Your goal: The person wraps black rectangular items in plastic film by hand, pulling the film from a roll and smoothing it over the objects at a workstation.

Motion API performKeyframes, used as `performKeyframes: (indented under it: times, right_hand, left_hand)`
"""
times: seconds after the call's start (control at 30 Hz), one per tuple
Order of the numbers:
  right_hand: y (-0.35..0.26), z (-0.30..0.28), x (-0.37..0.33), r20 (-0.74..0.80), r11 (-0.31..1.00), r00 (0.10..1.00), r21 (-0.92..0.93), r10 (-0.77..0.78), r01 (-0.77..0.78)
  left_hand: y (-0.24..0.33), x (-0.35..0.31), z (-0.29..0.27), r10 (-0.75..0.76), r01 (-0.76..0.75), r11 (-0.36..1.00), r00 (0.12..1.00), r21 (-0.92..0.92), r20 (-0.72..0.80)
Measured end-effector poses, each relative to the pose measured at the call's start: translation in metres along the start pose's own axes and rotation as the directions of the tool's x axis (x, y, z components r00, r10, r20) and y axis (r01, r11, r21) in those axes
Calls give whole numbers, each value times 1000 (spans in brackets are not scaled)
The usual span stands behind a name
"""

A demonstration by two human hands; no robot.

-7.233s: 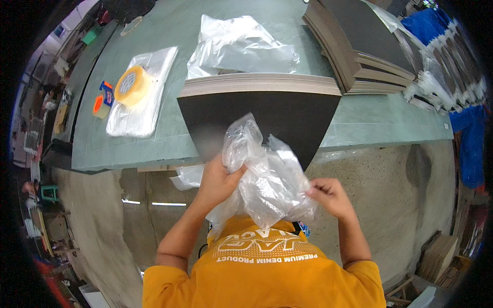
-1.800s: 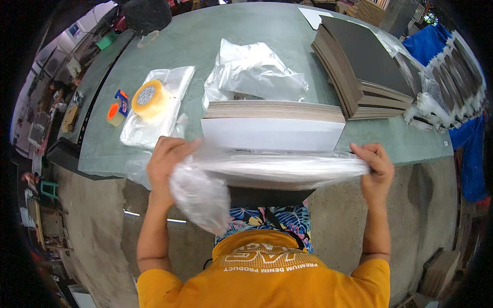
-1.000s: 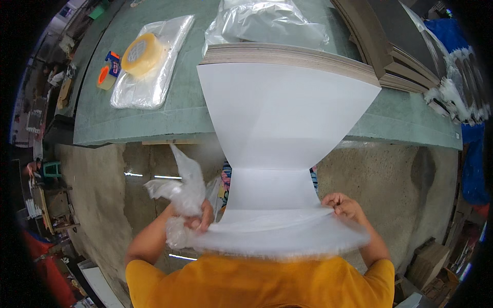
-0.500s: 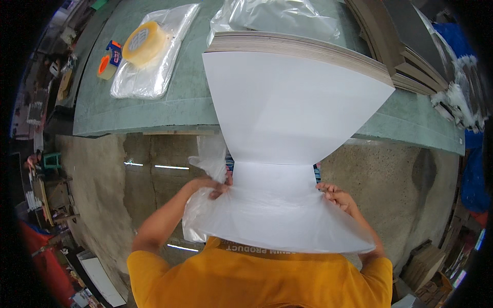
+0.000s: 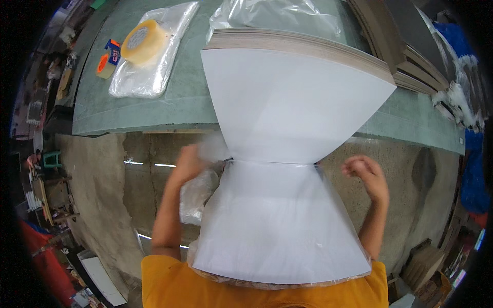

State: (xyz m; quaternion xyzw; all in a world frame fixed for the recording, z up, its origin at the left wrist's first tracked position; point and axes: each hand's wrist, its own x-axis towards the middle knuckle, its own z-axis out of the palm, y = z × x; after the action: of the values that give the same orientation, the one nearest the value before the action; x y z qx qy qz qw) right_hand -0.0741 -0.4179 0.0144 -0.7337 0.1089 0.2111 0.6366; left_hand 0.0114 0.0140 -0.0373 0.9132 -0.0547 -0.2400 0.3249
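A white board (image 5: 280,220) leans toward my torso at the table's front edge, with a clear plastic bag (image 5: 362,251) around its near part. The bag's lower edge lies against my orange shirt. Behind it stands a stack of white boards (image 5: 298,102) with grey-brown edges. My left hand (image 5: 190,163) is left of the board, smeared by motion, beside a blurred piece of clear plastic (image 5: 214,148); its grip is unclear. My right hand (image 5: 365,172) is off the board to the right, fingers curled in, with nothing visible in them.
On the green table (image 5: 149,113) lie a pack of clear plastic bags (image 5: 141,84), a large tape roll (image 5: 145,43) and a tape dispenser (image 5: 108,60). Crumpled plastic (image 5: 277,15) and stacked brown boards (image 5: 380,41) are at the back. More plastic (image 5: 192,203) hangs below my left hand.
Both hands have moved up and outward from the board's sides, and the right has let go of the bag. The bagged part of the board now reaches lower, against my shirt.
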Motion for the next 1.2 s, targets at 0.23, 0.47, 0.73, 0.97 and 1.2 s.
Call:
performKeyframes:
  times: [0.23,0.47,0.73,0.97,1.2]
  right_hand:
    - [-49,93,-26,913,884,293,132,-285,447]
    - [96,124,33,693,842,717,-344,-70,415]
    - [-68,96,63,325,960,944,-240,-63,147]
    - [-85,70,39,366,897,840,344,-401,278]
    - [-66,79,37,344,929,888,315,-304,196]
  left_hand:
    - [85,-49,4,655,-498,755,552,-427,515]
    - [23,33,112,481,-523,852,795,16,369]
    - [174,42,-5,622,-711,667,696,-223,-360]
    - [196,19,-37,142,-245,849,959,-469,-243]
    - [146,48,-26,392,-487,569,869,-662,-303]
